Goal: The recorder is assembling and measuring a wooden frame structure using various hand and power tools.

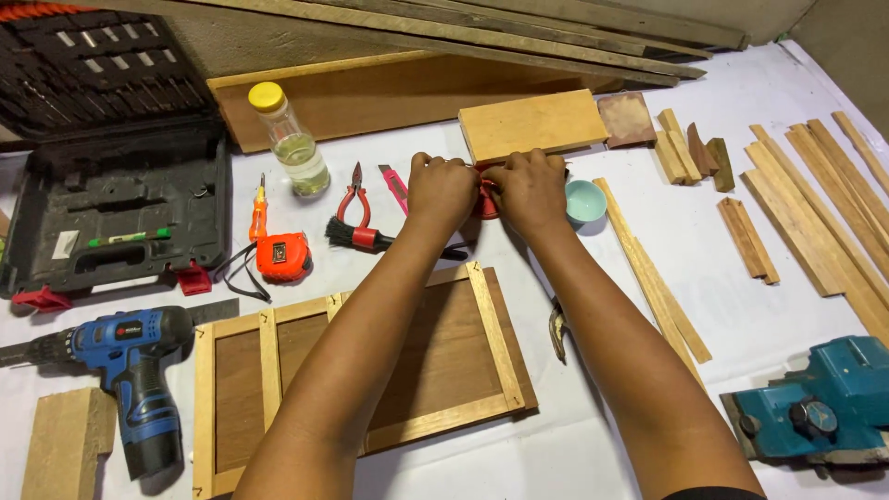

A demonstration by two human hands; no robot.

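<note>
My left hand [440, 192] and my right hand [530, 192] meet over the white table cover, fingers closed together on a small red object [487, 199] that is mostly hidden between them. Just behind the hands lies a light wooden block [532, 123]. A small pale blue bowl [585, 201] sits right beside my right hand. A black brush with a red band [356, 235] lies left of my left wrist. Under my forearms rests a wooden panel with pale framing strips [491, 333].
At left are an open black tool case [111, 199], a blue cordless drill [130, 356], an orange tape measure [282, 256], red pliers [355, 196], a yellow-capped bottle [289, 141]. Wooden strips [815, 213] lie right, and a blue power planer [824, 407] sits at bottom right.
</note>
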